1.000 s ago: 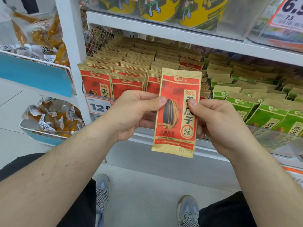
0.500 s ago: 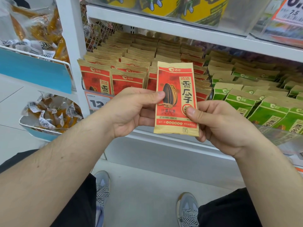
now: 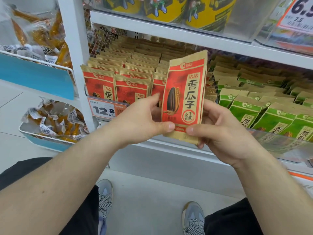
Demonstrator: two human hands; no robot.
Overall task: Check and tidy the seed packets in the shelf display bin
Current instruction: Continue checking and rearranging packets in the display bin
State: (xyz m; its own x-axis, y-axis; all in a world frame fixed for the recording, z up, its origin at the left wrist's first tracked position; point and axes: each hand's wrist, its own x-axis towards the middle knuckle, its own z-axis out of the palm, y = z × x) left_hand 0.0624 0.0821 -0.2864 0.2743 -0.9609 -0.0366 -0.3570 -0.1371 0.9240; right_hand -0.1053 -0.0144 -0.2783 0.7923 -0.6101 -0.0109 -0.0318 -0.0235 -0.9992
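Seed packet [image 3: 184, 97], red and tan, stands upright in front of the shelf display bin [image 3: 277, 141], pinched at its lower edge between thumb and fingers of both the left hand [image 3: 144, 121] and the right hand [image 3: 221, 131]. Its face bears a black sunflower seed, the large characters 香瓜子 and a small logo near the top. Compared with half a second ago, the packet sits higher and is turned slightly edge-on, and both thumbs have slid down to its bottom seam. Behind it, the bin holds rows of matching red packets [image 3: 118, 85] on the left and green packets [image 3: 254, 112] marked 原香 on the right. A price tag [image 3: 105, 110] reading 12.8 is fixed to the bin's front. Blue wire baskets [image 3: 49, 143] at far left hold clear-wrapped orange snacks [image 3: 54, 121]. Yellow tubs [image 3: 203, 12] stand on the shelf above.
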